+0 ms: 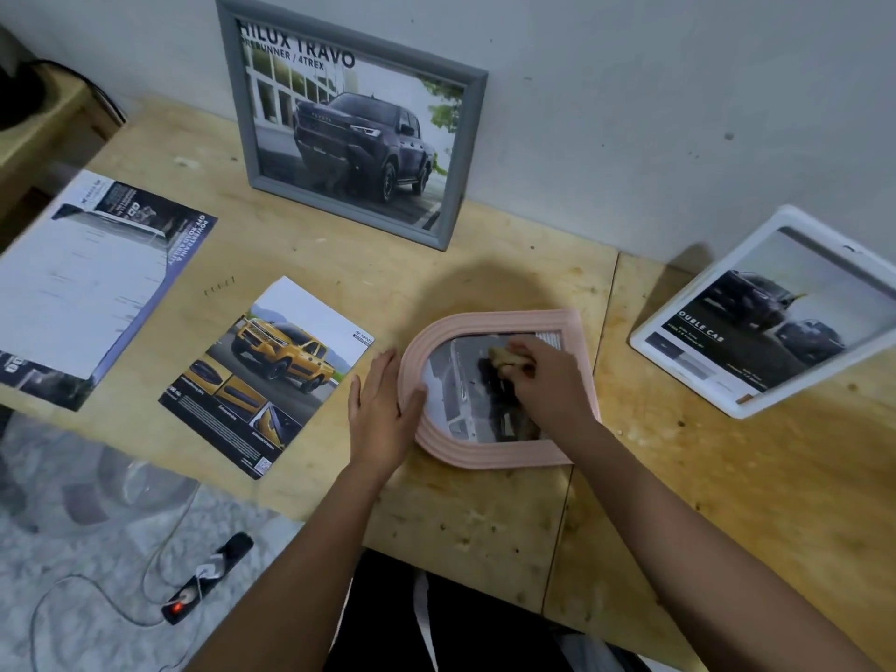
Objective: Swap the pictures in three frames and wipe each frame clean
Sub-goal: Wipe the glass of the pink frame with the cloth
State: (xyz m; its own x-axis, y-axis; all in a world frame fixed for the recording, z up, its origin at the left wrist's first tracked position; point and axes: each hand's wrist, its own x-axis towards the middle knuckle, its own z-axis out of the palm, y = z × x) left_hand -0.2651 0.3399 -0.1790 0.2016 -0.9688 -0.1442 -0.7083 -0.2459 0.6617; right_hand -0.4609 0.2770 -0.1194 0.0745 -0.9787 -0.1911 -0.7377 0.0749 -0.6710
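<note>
A pink arched frame (pixel 577 346) lies flat on the wooden table (pixel 485 516), with a grey picture under its glass. My right hand (pixel 543 375) holds a small yellowish cloth (pixel 502 356) pressed on the glass. My left hand (pixel 383 405) rests flat on the frame's left edge, thumb on the rim. A grey frame (pixel 477 152) with a dark pickup picture leans on the wall behind. A white frame (pixel 679 303) with a car picture leans at the right.
A loose leaflet with a yellow pickup (pixel 271 375) lies left of the pink frame. A bigger brochure sheet (pixel 92 283) lies at the far left. On the floor below the table are a power strip (pixel 208 579) and cables.
</note>
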